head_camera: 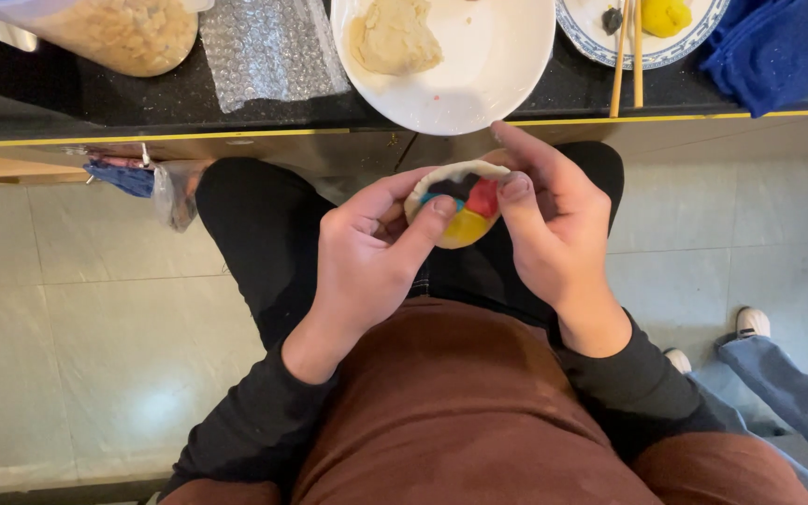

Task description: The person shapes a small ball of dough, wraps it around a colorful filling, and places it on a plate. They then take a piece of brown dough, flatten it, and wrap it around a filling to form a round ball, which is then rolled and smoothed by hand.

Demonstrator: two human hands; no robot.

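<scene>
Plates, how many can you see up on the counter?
2. A plain white plate with a lump of dough sits in the middle; a blue-rimmed plate with chopsticks lies to its right, cut off by the picture's top edge.

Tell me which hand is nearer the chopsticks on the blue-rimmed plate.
Right. The right hand holds the dough wrapper just below and left of the chopsticks, its fingers pointing up toward the counter. The left hand sits farther left, on the wrapper's other side.
</scene>
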